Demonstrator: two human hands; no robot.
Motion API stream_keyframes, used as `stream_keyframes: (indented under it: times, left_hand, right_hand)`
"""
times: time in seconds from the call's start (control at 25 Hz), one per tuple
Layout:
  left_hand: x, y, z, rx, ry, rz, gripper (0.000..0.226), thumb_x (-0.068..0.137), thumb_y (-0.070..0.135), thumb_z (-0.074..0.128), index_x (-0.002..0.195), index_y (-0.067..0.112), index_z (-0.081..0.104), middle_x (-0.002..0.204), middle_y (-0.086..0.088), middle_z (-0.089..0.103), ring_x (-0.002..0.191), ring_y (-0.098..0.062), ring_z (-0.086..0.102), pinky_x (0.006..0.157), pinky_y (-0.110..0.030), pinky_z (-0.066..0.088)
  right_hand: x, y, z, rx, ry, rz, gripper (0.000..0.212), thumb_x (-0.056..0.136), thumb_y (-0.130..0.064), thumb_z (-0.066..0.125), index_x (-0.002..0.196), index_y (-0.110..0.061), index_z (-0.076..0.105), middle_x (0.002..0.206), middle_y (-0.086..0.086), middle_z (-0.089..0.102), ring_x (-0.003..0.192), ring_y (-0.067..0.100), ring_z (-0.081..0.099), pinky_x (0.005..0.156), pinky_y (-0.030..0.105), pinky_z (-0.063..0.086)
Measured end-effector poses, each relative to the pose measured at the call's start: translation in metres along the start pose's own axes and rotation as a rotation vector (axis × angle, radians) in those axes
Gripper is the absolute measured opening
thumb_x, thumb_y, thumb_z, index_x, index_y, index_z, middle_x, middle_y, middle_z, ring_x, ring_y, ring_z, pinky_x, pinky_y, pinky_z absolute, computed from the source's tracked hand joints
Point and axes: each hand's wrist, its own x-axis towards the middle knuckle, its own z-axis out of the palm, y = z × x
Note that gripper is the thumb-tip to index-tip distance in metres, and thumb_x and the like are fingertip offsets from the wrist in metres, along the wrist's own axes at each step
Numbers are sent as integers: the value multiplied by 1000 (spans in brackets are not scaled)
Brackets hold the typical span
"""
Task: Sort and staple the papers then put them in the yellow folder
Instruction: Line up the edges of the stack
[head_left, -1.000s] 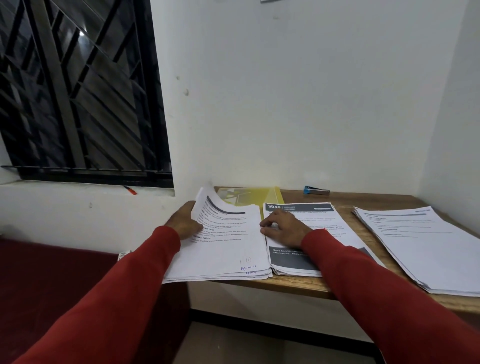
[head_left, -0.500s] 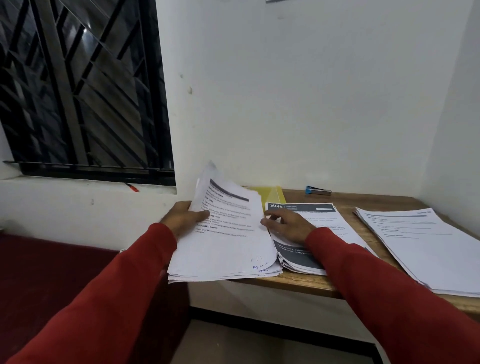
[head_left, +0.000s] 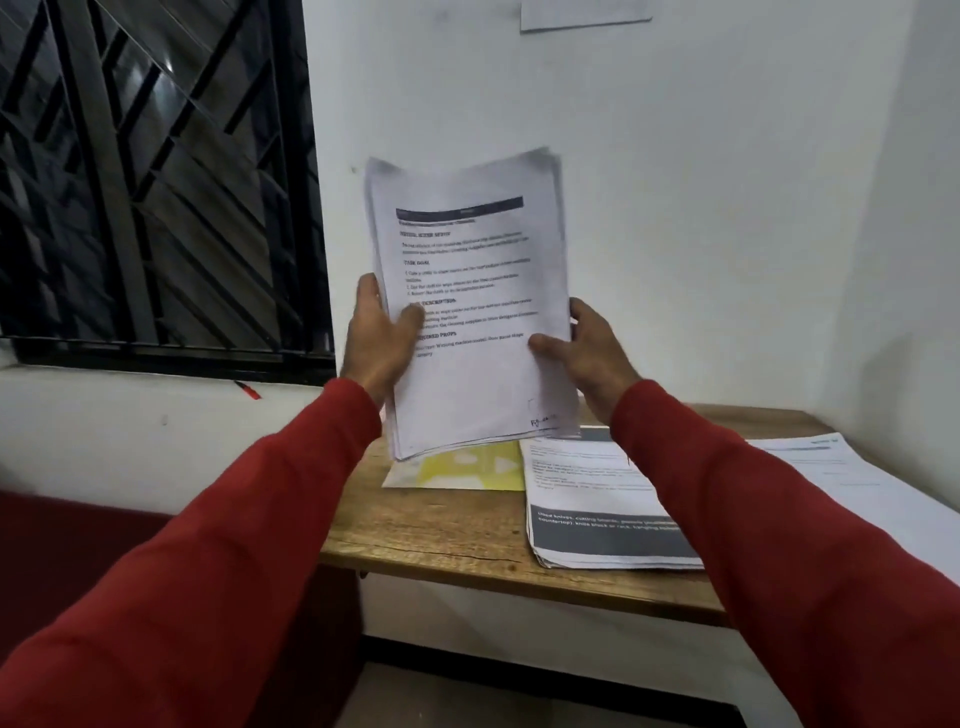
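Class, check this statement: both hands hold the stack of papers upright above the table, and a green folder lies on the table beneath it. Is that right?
Not quite: the head view shows the folder is yellow, not green. Otherwise correct: left hand and right hand hold the stack of papers upright above the table.

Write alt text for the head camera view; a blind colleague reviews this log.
Both hands, left hand and right hand, hold a stack of printed papers upright above a wooden table. Below lie a yellow folder and two more paper stacks.
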Motion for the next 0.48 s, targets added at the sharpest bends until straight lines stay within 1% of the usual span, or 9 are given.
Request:
stream_keyframes:
  times: [0.08, 0.16, 0.24, 0.36, 0.4, 0.48]
  left_hand:
    - [-11, -2, 26, 13, 12, 104, 25, 90, 17, 65, 110, 17, 52, 108, -1, 69, 97, -18, 69, 89, -41, 57]
    - [-24, -2, 56, -3, 27, 154, 27, 91, 22, 68, 112, 14, 53, 106, 0, 70, 95, -15, 69, 84, -37, 58]
    - [-38, -1, 84, -41, 8, 178, 26, 92, 20, 66, 114, 14, 52, 103, 5, 69, 92, -10, 68, 81, -31, 58]
    - [-56, -7, 115, -110, -59, 131, 30, 94, 14, 63, 120, 19, 49, 101, 17, 66, 86, 5, 66, 75, -19, 54]
    - [-60, -12, 122, -123, -72, 117, 31, 95, 16, 63, 121, 21, 47, 101, 16, 66, 85, 6, 66, 72, -17, 53]
    - [-67, -16, 130, -138, -83, 121, 33, 95, 24, 64, 122, 25, 45, 101, 11, 68, 84, 2, 68, 69, -18, 54]
  right_hand:
    - [-8, 2, -22, -61, 85, -36, 38, 87, -3, 65, 121, -17, 57, 115, 5, 70, 102, 22, 68, 87, 38, 58]
    - [-19, 6, -47, -66, 173, -58, 37, 88, -2, 62, 118, -22, 57, 114, 1, 70, 103, 19, 68, 88, 36, 57]
    - [-28, 12, -70, -49, 226, -52, 36, 90, -3, 62, 118, -25, 57, 115, -1, 69, 104, 19, 67, 88, 35, 56]
    - [-38, 26, -101, -58, 204, -21, 36, 91, -10, 65, 121, -27, 56, 119, -2, 69, 107, 18, 67, 86, 33, 56]
    - [-40, 31, -109, -68, 202, -15, 37, 91, -15, 68, 123, -26, 55, 120, -3, 69, 108, 18, 66, 87, 34, 55]
    - [-39, 34, -120, -70, 237, -35, 38, 90, -24, 71, 124, -26, 54, 119, -4, 69, 109, 18, 66, 91, 38, 55]
